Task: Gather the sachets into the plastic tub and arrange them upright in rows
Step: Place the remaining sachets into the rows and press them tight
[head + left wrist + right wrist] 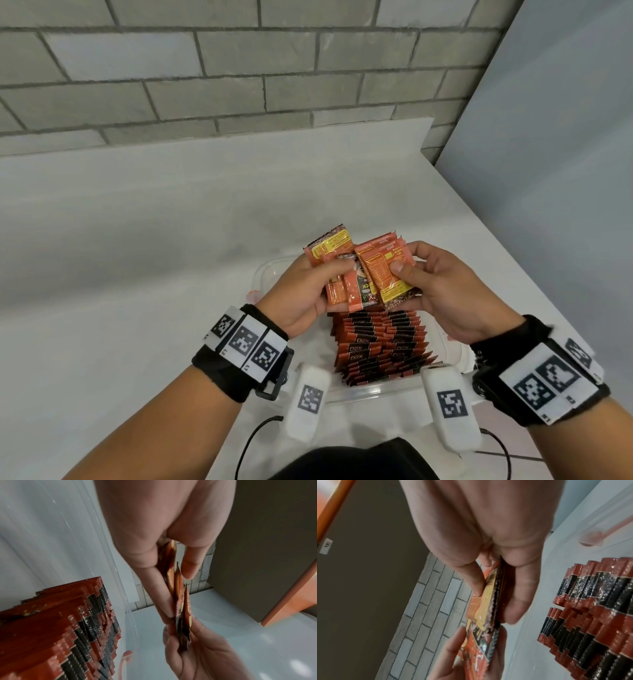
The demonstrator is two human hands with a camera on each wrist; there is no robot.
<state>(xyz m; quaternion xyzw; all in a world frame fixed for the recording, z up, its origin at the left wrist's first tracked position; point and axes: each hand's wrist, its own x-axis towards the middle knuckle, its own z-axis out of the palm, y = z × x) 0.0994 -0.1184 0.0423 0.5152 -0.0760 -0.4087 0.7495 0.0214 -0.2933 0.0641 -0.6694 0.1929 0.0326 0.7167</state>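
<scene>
A white table [137,240] stands against a grey brick wall [205,68]. Over the clear tub [370,390], the left hand [301,291] and right hand [442,287] together pinch a fanned bunch [370,274] of orange sachets; below, rows [380,346] stand upright inside the tub.

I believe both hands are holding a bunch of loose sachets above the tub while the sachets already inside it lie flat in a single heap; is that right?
Not quite. Both the left hand and right hand do hold the loose sachets above the tub, but the packed sachets stand upright in rows, not flat in a heap. The head view shows this.
</scene>
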